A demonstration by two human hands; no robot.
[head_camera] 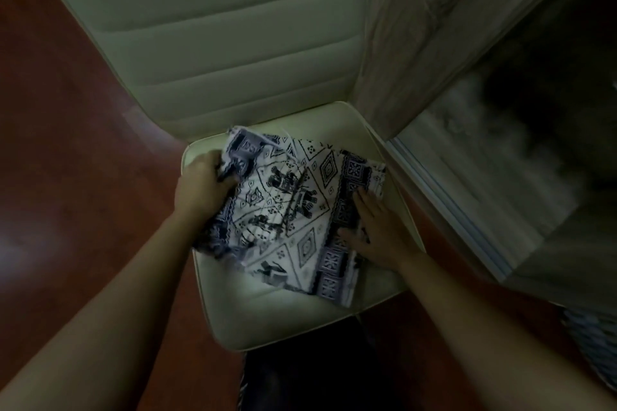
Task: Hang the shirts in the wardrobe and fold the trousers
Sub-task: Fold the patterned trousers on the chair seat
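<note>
White trousers with a dark blue geometric print (293, 210) lie partly folded on the cream seat of a chair (287, 320). My left hand (203, 187) grips a bunched, lifted end of the fabric at the seat's left side. On the trousers' right edge my right hand (374, 230) presses flat with straight, spread fingers. The wardrobe (500, 150) stands open to the right, its inside dark.
The chair's padded cream backrest (213, 43) rises behind the seat. The wardrobe's wood-grain door (417, 27) stands just right of the chair. Reddish wooden floor (66, 143) lies to the left. A striped cloth (591, 344) shows at the lower right edge.
</note>
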